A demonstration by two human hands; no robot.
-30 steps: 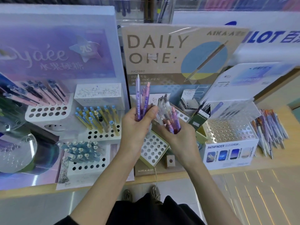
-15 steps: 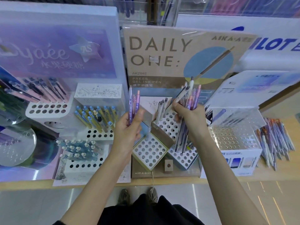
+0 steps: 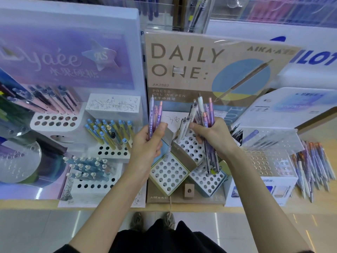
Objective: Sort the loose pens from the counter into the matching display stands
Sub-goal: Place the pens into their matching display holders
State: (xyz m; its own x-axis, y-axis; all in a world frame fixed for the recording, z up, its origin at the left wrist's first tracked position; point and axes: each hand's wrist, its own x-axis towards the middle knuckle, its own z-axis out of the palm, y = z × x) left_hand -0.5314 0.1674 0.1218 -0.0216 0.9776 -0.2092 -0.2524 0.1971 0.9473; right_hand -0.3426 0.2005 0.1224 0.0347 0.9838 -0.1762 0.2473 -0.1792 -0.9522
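Note:
My left hand (image 3: 148, 141) grips a few purple and pink pens (image 3: 155, 114) upright, in front of the DAILY ONE stand (image 3: 184, 68). My right hand (image 3: 213, 137) holds a larger bundle of white, pink and purple pens (image 3: 202, 114), tips reaching down toward the stand's right perforated holder (image 3: 207, 181). Two white pens (image 3: 184, 128) stand in the upper holder (image 3: 189, 148) just left of my right hand. The front left holder (image 3: 167, 174) has empty holes. A pile of loose pens (image 3: 310, 165) lies on the counter at the far right.
A purple stand (image 3: 60, 57) at left carries pink pens (image 3: 47, 99), yellow-blue pens (image 3: 109, 132) and teal pens (image 3: 87, 167) in white racks. A clear perforated box (image 3: 264, 161) sits right of the central stand. The counter edge (image 3: 182, 207) runs below; floor and shoes lie beneath.
My hands have separated: the right hand carried its bundle up and right over the holders, the left hand drew slightly left with its few pens. The view has shifted a little.

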